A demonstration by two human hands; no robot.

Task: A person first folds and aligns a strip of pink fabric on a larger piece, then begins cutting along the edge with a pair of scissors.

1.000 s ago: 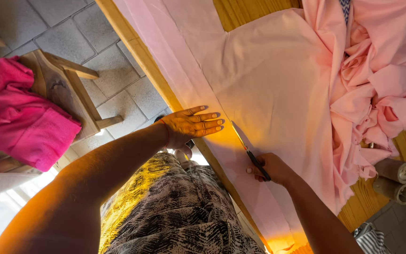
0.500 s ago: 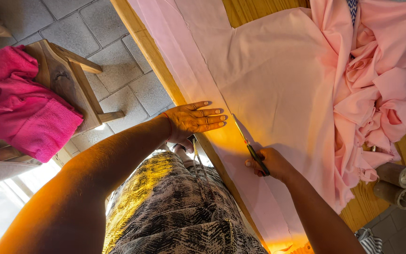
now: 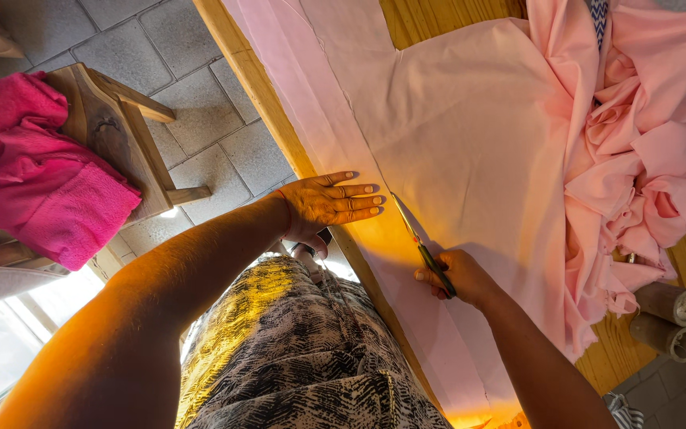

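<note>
The right hand (image 3: 456,278) grips scissors (image 3: 421,242) on the pink fabric (image 3: 470,143) spread over the wooden table (image 3: 257,87). Their long axis runs diagonally, blades pointing far-left towards the left hand (image 3: 329,203), which lies flat with fingers spread at the fabric's left edge. The handles are hidden in the fist; the blades look nearly closed.
</note>
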